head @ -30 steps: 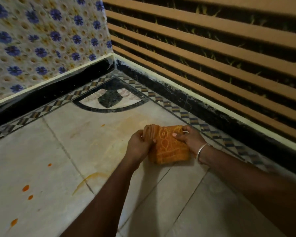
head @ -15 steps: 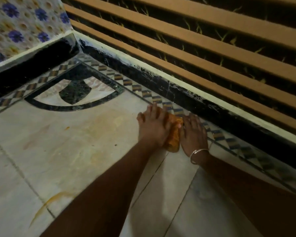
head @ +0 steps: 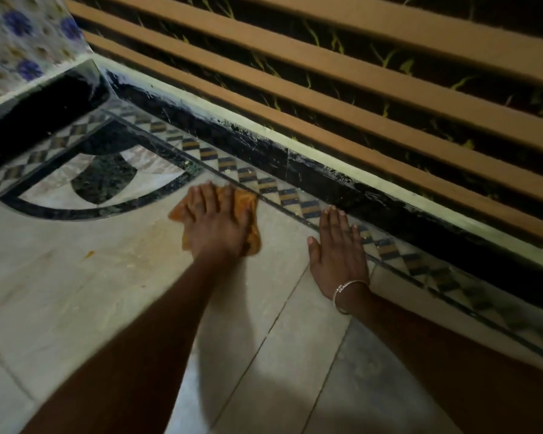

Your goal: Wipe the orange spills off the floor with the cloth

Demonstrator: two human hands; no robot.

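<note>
An orange patterned cloth [head: 244, 204] lies flat on the pale marble floor [head: 76, 296], near the checkered border strip. My left hand [head: 215, 225] presses down on it, palm flat with the fingers spread, and covers most of it. My right hand [head: 337, 252], a silver bangle at its wrist, rests flat on the bare floor to the right of the cloth, apart from it and holding nothing. A small orange spot [head: 90, 254] sits on the floor left of the cloth, with a faint orange smear [head: 145, 242] between them.
A black skirting [head: 326, 180] and a wall of brown slats [head: 358, 98] run along the far right. A floral-tiled wall [head: 22, 48] closes the corner at upper left. A dark inlaid quarter-circle motif [head: 104, 180] fills the corner floor.
My left hand has slid the cloth left, toward the corner motif. My right hand has come off the cloth and now lies flat on the floor beside it.
</note>
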